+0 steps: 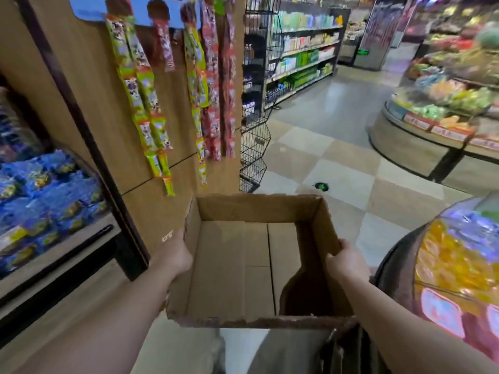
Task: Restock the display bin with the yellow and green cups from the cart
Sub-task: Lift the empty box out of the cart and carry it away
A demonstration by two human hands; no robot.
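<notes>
A: Head view. What's held?

B: Box (259, 263), cardboard, open top, nothing inside. Both hands on it, off the floor.

A: Left hand?

B: Left hand (174, 256) on the box's left wall, outside. Fingers hidden behind the wall, so grip can't be told.

A: Right hand?

B: Right hand (347, 261) on the right wall's top edge. Fingers (332, 258) curl over the rim into the box, thumb outside. Gripping it.

A: Task stuff, cups?

B: Yellow cups (448, 268) lie in the bin (397, 268), round, lower right, just beside the box's right side. Blurry; green ones can't be picked out. Cart not visible.

A: Rest?

B: Wood panel (89, 85) on the left with snack strips (140, 93) hanging on it. Blue bags (46, 190) on a shelf far left. Wire rack (255, 130) past the panel. Checkered floor (337, 168). Shelves (305, 52) at the back, produce stand (442, 117) on the right.
</notes>
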